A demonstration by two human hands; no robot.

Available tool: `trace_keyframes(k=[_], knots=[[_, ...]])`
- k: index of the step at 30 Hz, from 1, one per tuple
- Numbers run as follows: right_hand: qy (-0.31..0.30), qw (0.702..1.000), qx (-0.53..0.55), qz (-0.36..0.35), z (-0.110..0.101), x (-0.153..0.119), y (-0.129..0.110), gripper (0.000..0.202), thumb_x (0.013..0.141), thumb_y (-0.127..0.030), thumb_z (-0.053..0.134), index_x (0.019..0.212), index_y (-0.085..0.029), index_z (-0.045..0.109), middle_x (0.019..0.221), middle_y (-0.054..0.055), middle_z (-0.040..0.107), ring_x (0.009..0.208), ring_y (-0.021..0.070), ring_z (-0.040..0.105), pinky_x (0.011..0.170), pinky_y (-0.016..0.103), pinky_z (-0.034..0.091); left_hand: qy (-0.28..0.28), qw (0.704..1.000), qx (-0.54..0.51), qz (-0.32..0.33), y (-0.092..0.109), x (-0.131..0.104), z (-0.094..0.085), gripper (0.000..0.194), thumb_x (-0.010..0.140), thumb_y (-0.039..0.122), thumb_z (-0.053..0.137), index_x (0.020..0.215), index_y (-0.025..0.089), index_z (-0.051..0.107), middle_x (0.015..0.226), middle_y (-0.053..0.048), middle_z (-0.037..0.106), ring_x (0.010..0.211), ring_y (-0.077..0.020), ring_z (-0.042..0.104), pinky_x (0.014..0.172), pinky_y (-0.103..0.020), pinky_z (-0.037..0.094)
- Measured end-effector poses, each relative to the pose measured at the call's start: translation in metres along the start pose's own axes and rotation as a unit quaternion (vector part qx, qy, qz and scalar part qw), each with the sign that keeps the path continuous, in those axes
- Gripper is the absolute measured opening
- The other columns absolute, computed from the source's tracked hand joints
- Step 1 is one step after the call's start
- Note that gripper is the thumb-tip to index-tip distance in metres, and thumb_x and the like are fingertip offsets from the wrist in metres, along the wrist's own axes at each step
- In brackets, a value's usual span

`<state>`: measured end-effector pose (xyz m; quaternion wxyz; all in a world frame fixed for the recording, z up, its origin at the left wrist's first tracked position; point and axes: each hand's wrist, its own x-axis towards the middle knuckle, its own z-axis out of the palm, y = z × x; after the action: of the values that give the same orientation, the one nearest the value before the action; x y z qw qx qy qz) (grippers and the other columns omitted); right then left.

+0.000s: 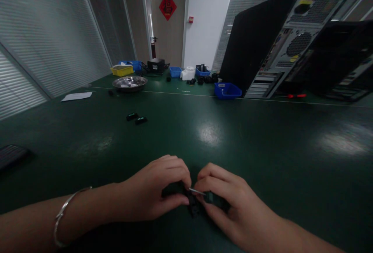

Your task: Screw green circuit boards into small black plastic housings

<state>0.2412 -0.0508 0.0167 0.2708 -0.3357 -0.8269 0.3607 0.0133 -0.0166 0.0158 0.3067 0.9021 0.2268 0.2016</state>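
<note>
Near the front of the dark green table, my left hand point(167, 187) pinches a small black plastic part point(193, 205) between thumb and fingers. Close against it on the right, my right hand point(230, 198) is closed on a small dark piece point(208, 197), partly hidden by the fingers. A thin silvery strip point(197, 191) runs between the two sets of fingertips; whether it belongs to the dark piece cannot be made out. Farther off to the left lie two small black parts point(141, 120) with light markings.
A black keyboard-like object point(13, 156) sits at the left edge. Toward the back stand a round metal dish point(129, 84), a yellow tray point(121, 70), a blue bin point(227, 91) and a white sheet point(76, 96). A large computer case point(262, 39) rises at the back right.
</note>
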Motion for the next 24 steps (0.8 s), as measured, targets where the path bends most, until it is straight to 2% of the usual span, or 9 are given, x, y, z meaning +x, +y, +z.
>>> trace_keyframes(k=[10,17,24], knots=[[-0.018,0.998,0.060,0.018,-0.004,0.003,0.000,0.044,0.077,0.009,0.054,0.105,-0.022,0.068,0.101,0.003,0.064,0.093,0.0162,0.064,0.082,0.028,0.052,0.001,1.000,-0.007,0.009,-0.006,-0.001,0.003,0.009,0.091,0.018,0.064,0.098,0.019,0.059,0.096,-0.004,0.065,0.090,-0.0193,0.059,0.083,-0.032,0.042],[-0.016,0.997,0.044,0.055,-0.002,0.003,0.003,0.024,0.083,0.001,0.058,0.096,-0.019,0.064,0.094,0.002,0.065,0.087,0.0157,0.063,0.078,0.028,0.050,0.017,0.999,-0.036,0.035,-0.010,-0.001,0.004,0.011,0.090,0.014,0.065,0.100,0.019,0.063,0.098,-0.004,0.069,0.092,-0.0180,0.062,0.084,-0.030,0.042],[-0.009,0.999,0.035,0.028,0.000,0.004,0.003,0.020,0.087,-0.002,0.058,0.098,-0.018,0.062,0.099,0.004,0.063,0.091,0.0155,0.061,0.081,0.027,0.049,0.022,0.997,-0.054,0.045,-0.009,-0.001,0.004,0.014,0.090,0.011,0.064,0.101,0.019,0.064,0.100,-0.004,0.070,0.093,-0.0172,0.064,0.084,-0.029,0.044]])
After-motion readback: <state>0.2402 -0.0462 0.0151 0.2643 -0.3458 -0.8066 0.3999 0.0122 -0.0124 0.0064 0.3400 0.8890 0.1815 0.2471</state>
